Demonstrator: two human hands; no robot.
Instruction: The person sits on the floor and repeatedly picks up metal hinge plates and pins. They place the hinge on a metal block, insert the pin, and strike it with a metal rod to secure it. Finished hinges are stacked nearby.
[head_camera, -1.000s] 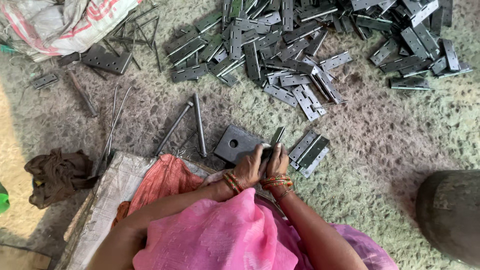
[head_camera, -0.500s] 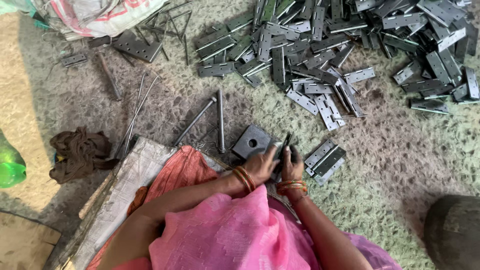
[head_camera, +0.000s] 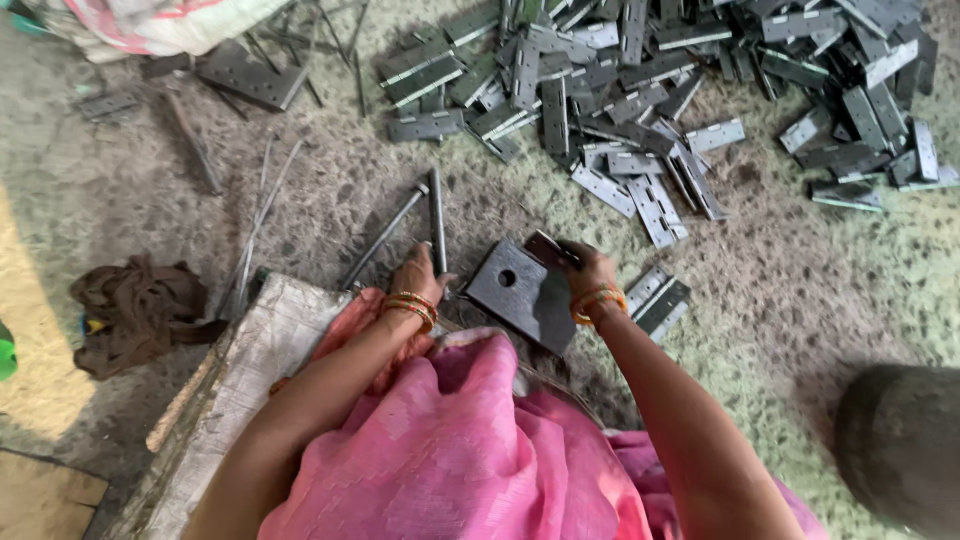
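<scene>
Plate's the pivot: dark steel plate (head_camera: 522, 295) with a hole lies between both hands, long axis running ten to four. Right hand (head_camera: 588, 272) pinches a small hinge piece (head_camera: 550, 250) at its one o'clock corner; left hand (head_camera: 420, 275), at nine, grips a rod (head_camera: 437, 220).

Looks like a small metalworking workshop, the kind where people sit right on the floor. Across the top of the frame there's a big loose pile of grey metal hinges (head_camera: 640, 90) dumped on a rough speckled concrete floor (head_camera: 800, 320). Left of centre lie a couple of steel rods (head_camera: 436, 215), with thin wires (head_camera: 262, 205) further left. A heavy square steel block with a hole (head_camera: 525, 292) sits at centre like a little anvil. Dirty brown rag (head_camera: 140, 310) at the left edge.
</scene>
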